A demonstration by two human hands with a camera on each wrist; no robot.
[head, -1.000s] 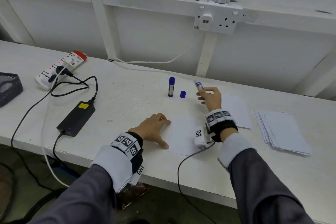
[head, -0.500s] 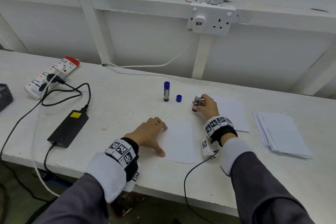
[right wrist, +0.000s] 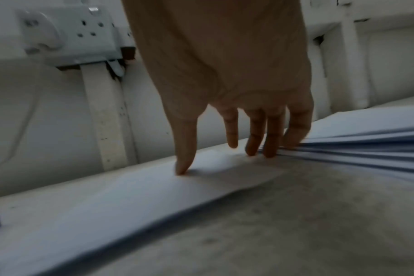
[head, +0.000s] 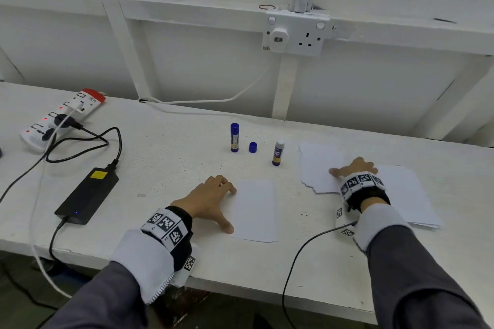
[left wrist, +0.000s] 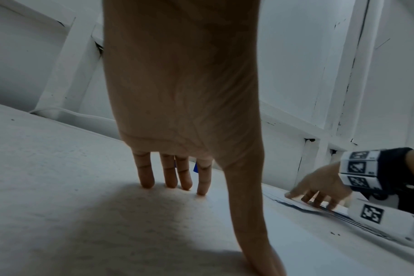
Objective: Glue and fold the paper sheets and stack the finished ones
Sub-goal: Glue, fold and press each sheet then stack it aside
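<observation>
The folded sheet [head: 255,211] lies flat on the worktop [head: 165,168] right beside my left grip [head: 211,199], and it is thin, white and smooth, shaped like a tall box with straight edges. My left grip is spread wide, fingertips [left wrist: 147,182] and thumb pressing down at the sheet's near edge, holding nothing. I think this one is glued and folded and only needs to go on a stack. My right grip [head: 352,168] is off to the far side, fingers straight and loose, resting on a pile of paper [head: 318,165]. Its thumb [right wrist: 184,164] presses one flat sheet while the other fingers touch the edge of a thick fanned stack [head: 409,195]. I cannot tell which pile is done and which is fresh, so many sheets may be left. Just ahead of my grips, between them, stands the open glue stick [head: 278,153], a small round tube with a white top. Its little blue cap [head: 253,147] sits beside it, then a second capped glue stick [head: 234,137]. Farther from my left grip lie a black power brick [head: 88,195] and a white power strip [head: 61,117] with wires.
</observation>
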